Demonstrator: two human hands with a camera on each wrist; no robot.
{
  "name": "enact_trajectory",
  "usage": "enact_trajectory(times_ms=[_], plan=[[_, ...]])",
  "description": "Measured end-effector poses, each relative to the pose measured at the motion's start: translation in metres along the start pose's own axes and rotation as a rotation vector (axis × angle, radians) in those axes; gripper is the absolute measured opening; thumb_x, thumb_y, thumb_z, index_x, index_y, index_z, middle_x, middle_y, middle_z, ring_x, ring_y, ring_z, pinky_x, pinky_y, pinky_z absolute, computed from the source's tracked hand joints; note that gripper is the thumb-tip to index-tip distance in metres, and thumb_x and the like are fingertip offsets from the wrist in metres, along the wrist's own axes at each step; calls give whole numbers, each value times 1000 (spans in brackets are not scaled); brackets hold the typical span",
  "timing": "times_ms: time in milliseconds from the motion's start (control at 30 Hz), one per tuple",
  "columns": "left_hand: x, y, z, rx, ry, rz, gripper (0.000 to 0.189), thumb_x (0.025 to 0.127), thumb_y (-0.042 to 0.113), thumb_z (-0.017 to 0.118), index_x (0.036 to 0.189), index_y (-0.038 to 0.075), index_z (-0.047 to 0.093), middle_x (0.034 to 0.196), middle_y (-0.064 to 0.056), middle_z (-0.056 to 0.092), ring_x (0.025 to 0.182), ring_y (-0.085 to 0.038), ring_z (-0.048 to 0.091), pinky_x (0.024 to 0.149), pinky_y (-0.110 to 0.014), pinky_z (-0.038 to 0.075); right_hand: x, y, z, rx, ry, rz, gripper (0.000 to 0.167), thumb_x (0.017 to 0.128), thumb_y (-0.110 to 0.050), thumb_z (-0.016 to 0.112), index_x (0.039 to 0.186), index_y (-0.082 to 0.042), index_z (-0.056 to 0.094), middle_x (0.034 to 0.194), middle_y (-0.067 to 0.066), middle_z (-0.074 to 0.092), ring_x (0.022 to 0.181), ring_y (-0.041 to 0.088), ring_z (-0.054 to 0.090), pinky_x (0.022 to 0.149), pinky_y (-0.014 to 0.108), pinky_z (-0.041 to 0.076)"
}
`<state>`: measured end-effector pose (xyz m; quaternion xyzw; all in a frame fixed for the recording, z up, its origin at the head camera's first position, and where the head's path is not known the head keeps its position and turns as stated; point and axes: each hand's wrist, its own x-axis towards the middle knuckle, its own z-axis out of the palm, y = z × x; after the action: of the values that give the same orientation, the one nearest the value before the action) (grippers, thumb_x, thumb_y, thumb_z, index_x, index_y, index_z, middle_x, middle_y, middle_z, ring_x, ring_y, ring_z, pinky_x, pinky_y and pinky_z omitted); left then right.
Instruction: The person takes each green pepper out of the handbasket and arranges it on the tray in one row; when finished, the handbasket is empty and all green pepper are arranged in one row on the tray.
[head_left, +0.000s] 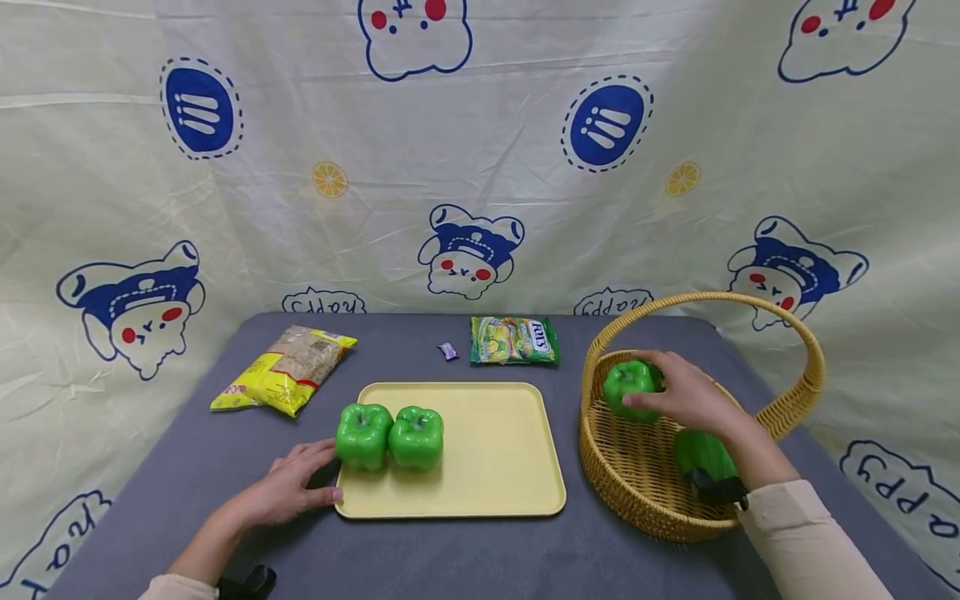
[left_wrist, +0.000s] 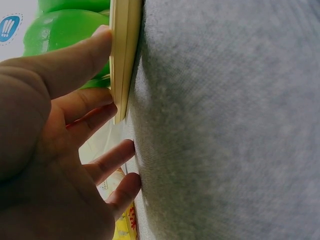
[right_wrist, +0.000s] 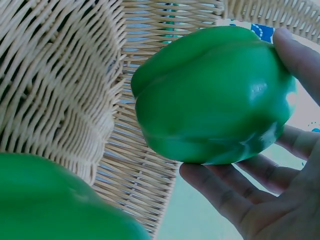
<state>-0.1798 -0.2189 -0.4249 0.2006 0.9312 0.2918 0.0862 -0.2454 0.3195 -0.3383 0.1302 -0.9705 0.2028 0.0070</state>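
My right hand (head_left: 686, 392) holds a green bell pepper (head_left: 628, 390) at the back of the wicker basket (head_left: 630, 500). In the right wrist view, thumb and fingers span this pepper (right_wrist: 215, 95) from opposite sides. Lower in the basket lies another green bell pepper (head_left: 701, 454), partly hidden by my right wrist. At the left edge of the cream tray (head_left: 495, 450), my left hand (head_left: 288, 487) rests with its fingers spread, the thumb tip at the tray's rim (left_wrist: 122, 60). Two green bell peppers (head_left: 363, 437) (head_left: 416, 437) stand side by side on the tray's left half.
Behind the tray lie a green snack packet (head_left: 514, 340) and a small purple wrapped sweet (head_left: 447, 351). A yellow bag (head_left: 288, 367) of brown contents is at the back left. The basket's tall handle (head_left: 806, 358) arches over my right hand. A printed cloth (head_left: 480, 167) hangs behind the grey table.
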Motion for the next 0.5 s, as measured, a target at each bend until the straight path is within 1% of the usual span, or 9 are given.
enact_trajectory(times_ms=[167,267,400,500], plan=[[0,0,-1,-8,-7,-13,68,83,38,68,137,3,47,144,-21,41,129,-42,35,90,-64,27,-6,-7,-8,-20,29,15,86,80,-61,64,141,-6,39,127,24,48,110,39,51,80,51,45],[1,0,-1,-15,-13,-26,68,84,38,68,137,3,47,144,-21,41,130,-42,34,92,-65,26,-12,-12,-12,-18,48,16,86,80,-61,63,141,-6,38,128,24,47,110,39,51,80,51,44],[0,1,-1,-15,-16,-22,68,83,38,69,137,3,47,144,-22,41,129,-42,34,91,-65,26,-18,-18,-17,-19,79,5,84,80,-59,63,141,-8,39,130,23,46,110,38,50,81,51,44],[0,1,-1,-10,-16,-17,68,83,38,69,137,4,47,144,-21,41,128,-42,35,90,-64,27,-23,-22,-20,-26,107,-15,81,81,-57,64,141,-8,39,128,21,47,107,36,52,80,49,45]])
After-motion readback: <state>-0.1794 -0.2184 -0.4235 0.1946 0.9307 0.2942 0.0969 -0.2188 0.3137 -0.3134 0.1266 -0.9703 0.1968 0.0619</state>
